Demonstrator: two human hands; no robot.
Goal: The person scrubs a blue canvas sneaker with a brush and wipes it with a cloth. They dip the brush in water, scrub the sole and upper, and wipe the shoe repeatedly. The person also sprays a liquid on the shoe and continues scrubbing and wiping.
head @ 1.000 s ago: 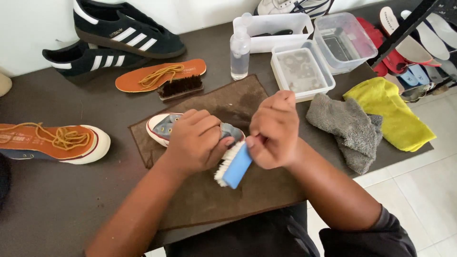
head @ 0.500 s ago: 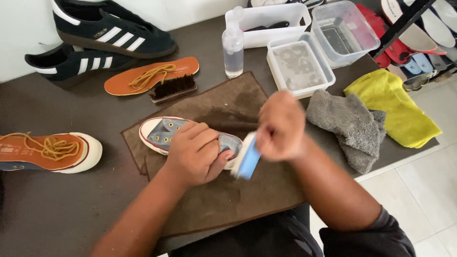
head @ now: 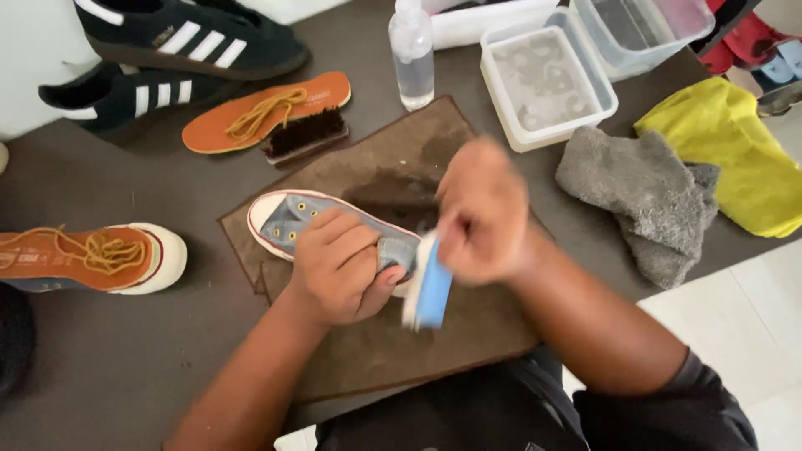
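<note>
A small grey-blue canvas sneaker (head: 288, 221) with a white toe cap lies on a brown towel (head: 393, 171). My left hand (head: 338, 267) grips the sneaker around its middle and heel, pressing it down on the towel. My right hand (head: 480, 213), blurred, holds a blue-backed brush with white bristles (head: 428, 292); the bristles sit against the sneaker's heel end.
On the dark table (head: 109, 359): a second sneaker with an orange insole and laces (head: 92, 255) at the left, black striped shoes (head: 184, 38), an orange insole (head: 267, 113), a dark-bristled brush (head: 302, 138), a clear bottle (head: 413, 54), plastic tubs (head: 547, 79), grey (head: 647, 196) and yellow (head: 739, 150) cloths.
My right hand has shifted the blue brush along the heel in short strokes. The view has tilted, so the table's objects sit higher in frame. My left hand keeps its hold on the sneaker.
</note>
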